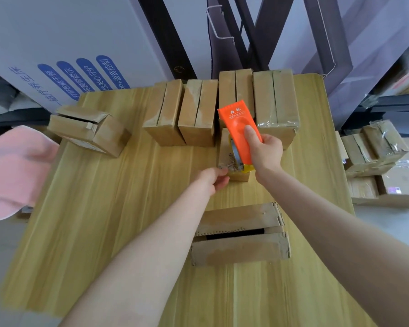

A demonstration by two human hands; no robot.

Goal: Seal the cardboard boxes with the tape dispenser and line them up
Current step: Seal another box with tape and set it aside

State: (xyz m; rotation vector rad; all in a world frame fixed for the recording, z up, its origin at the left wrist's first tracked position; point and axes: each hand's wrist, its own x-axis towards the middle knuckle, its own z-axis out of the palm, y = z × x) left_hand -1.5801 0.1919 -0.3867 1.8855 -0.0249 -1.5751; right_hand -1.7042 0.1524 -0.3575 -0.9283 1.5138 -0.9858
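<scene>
Both forearms are bare right up to the frame edge, no sleeves showing. Left hand (214, 179) and right hand (266, 149): no rings, watches or gloves visible.

We note four boxes (219, 107) in a row at the table's (104, 208) far edge; one box (90, 129) left of them, another box (240, 234) nearest us, tape dispenser (240, 135) between.

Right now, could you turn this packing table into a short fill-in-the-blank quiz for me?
1. The orange plastic tape dispenser is held in the ___ hand.
2. The left hand touches the small cardboard box under the ___.
3. The nearest open cardboard box rests on the ___ table.

Missing: right; dispenser; wooden
</scene>
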